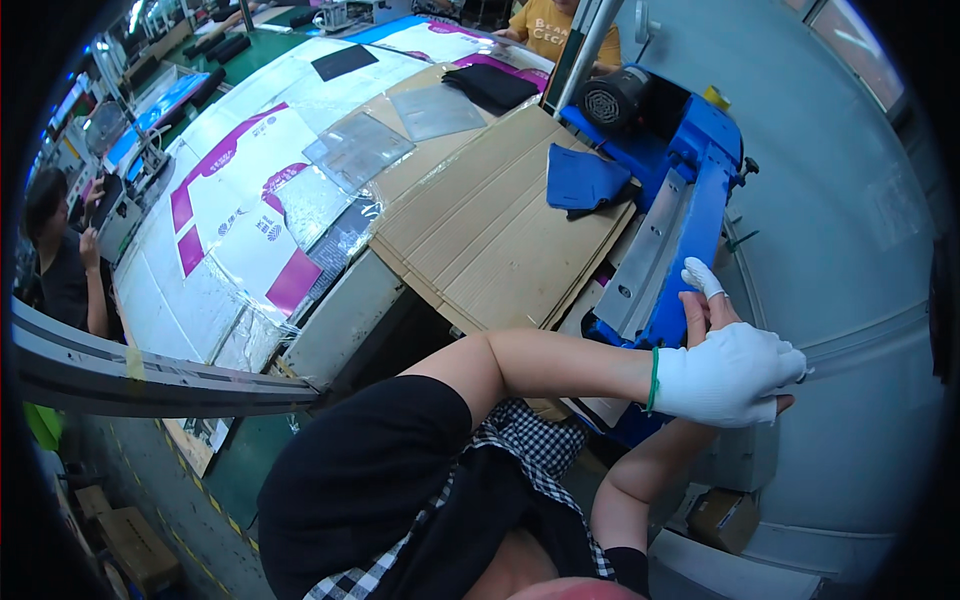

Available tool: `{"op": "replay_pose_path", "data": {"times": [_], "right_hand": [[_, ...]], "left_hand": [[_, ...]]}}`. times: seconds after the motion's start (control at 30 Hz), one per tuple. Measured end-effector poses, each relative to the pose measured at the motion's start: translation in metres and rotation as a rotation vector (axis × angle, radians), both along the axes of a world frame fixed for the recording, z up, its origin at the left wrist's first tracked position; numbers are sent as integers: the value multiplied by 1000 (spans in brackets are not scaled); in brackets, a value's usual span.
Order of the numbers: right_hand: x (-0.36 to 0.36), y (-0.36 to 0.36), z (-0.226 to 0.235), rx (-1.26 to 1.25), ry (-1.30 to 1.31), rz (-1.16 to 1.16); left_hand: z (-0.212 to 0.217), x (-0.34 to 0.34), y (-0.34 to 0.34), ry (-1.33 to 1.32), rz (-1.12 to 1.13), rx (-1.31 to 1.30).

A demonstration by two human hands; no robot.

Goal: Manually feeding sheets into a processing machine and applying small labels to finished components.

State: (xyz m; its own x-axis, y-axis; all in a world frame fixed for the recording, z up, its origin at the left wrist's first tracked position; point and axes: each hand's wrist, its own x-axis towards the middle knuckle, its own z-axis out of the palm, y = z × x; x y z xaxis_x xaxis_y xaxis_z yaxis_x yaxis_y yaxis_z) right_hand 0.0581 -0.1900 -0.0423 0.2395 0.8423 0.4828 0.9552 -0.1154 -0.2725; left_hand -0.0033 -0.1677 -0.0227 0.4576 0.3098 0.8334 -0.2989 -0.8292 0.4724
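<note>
The left hand [735,375], covered by a white glove [695,385], is partly curled over the mostly hidden right hand [695,318]; whether anything is gripped by either cannot be told. Just beyond both, a blue machine [708,210] is seen, with cardboard [490,230] farther left.

Cool, fairly even light fills the view, glinting off the clear plastic sheets [358,150] and leaving deep shadow below the cardboard [490,220], while the grey rail [160,375] bows (fisheye distortion) toward blackened edges and the far background looks soft.
</note>
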Motion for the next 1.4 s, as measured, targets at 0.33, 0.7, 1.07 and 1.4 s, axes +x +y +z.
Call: {"op": "replay_pose_path", "data": {"times": [0.33, 0.7, 1.07, 1.4], "right_hand": [[9, 1, 4, 67, 287, 93], [5, -5, -11, 358, 526, 148], [4, -5, -12, 399, 608, 154], [2, 0, -12, 415, 601, 113]], "left_hand": [[-82, -52, 122, -291, -411, -1063], [-266, -88, 128, 471, 11, -921], [-253, -88, 125, 435, -46, -1063], [-248, -90, 126, 377, -118, -1159]]}}
